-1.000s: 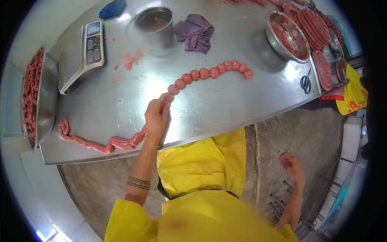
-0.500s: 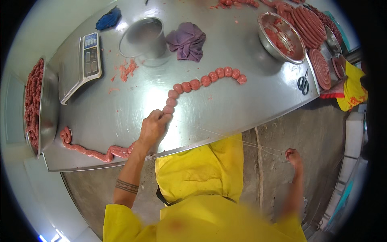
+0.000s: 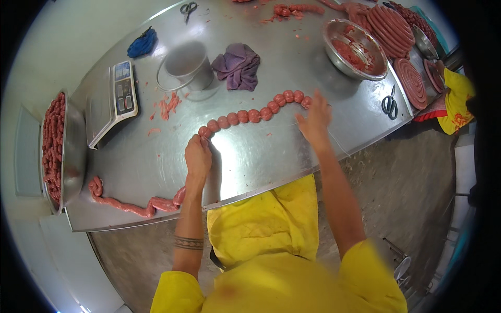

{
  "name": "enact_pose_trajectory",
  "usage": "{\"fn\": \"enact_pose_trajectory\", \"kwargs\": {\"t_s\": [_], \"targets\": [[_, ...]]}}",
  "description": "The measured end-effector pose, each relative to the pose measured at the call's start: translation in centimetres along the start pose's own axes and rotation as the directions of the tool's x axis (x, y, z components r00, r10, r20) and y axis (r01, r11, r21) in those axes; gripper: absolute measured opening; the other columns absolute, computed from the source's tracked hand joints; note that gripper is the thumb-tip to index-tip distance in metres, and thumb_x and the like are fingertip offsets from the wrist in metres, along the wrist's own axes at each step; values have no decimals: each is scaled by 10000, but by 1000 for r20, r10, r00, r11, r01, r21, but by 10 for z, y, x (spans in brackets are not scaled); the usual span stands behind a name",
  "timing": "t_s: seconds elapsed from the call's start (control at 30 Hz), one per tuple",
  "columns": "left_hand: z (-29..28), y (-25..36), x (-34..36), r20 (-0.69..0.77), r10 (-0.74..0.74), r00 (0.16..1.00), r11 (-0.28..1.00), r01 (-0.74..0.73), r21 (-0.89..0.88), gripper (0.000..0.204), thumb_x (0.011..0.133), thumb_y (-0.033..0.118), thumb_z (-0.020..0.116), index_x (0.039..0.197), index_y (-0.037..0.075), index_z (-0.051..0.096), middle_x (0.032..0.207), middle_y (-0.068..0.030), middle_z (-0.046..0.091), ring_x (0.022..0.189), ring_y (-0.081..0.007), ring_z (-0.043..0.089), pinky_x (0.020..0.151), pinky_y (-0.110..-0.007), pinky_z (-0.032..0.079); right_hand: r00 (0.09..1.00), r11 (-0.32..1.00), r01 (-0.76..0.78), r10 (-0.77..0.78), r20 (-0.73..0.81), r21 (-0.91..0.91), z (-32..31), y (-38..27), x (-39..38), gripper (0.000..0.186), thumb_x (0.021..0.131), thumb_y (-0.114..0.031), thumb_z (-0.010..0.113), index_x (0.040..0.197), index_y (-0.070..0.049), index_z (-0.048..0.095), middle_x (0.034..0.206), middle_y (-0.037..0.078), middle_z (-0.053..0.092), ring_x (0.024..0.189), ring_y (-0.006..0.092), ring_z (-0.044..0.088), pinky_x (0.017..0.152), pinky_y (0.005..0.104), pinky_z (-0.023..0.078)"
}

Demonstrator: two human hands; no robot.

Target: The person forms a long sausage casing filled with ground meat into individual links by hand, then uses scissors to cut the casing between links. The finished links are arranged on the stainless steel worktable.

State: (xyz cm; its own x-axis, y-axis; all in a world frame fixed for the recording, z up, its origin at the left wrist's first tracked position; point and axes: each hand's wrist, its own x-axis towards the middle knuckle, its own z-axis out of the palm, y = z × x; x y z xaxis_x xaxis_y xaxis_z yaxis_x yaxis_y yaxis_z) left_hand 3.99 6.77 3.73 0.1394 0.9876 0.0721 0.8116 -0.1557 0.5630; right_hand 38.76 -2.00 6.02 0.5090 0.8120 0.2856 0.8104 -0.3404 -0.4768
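Note:
My left hand (image 3: pixel 199 154) pinches the near end of a chain of tied round sausage links (image 3: pixel 242 117) that curves across the steel table. My right hand (image 3: pixel 317 120), fingers apart and slightly blurred, is by the far end of the chain, with a thin white string (image 3: pixel 339 146) trailing beside it. The untied length of sausage (image 3: pixel 133 208) lies along the table's near left edge, running behind my left forearm.
A steel tub of sausages (image 3: pixel 51 151), scale (image 3: pixel 104 104), metal pot (image 3: pixel 187 67), purple cloth (image 3: pixel 235 68), blue cloth (image 3: pixel 142 43), bowl (image 3: pixel 349 52), coiled sausages (image 3: pixel 409 83) and two scissors (image 3: pixel 390 107) (image 3: pixel 188 10) surround me. Another person's yellow clothing (image 3: pixel 454 104) shows at right.
My right hand has swung up from beside the apron to the chain's far end. My left hand moved slightly left, and one more round link shows in the chain.

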Motion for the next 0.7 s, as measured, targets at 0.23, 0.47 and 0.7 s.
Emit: {"fn": "enact_pose_trajectory", "kwargs": {"t_s": [0.23,0.47,0.7], "targets": [[-27,-22,12,132,97,986,991,-84,-104,259,1051,141,514,890,-37,613,739,-252,637,647,-428,627,640,-501,480,322,779,-611,407,855,-141,-220,189,-238,251,954,-82,721,1192,-3,720,985,112,734,866,233,683,885,388,531],[-31,-9,-4,207,221,953,975,-210,-71,233,1038,199,580,958,-13,637,870,-287,684,821,-495,660,728,-558,499,877,-227,12,471,99,974,-261,289,-245,845,943,125,546,1684,-138,238,1715,217,233,1127,266,603,1010,362,546],[-36,-9,-28,254,225,941,974,-221,-46,216,1034,174,589,920,-4,635,844,-268,662,801,-483,646,701,-529,493,807,900,-300,417,419,-317,-53,131,69,668,674,-297,915,1262,-56,708,1033,133,762,953,263,742,715,418,585]]}}
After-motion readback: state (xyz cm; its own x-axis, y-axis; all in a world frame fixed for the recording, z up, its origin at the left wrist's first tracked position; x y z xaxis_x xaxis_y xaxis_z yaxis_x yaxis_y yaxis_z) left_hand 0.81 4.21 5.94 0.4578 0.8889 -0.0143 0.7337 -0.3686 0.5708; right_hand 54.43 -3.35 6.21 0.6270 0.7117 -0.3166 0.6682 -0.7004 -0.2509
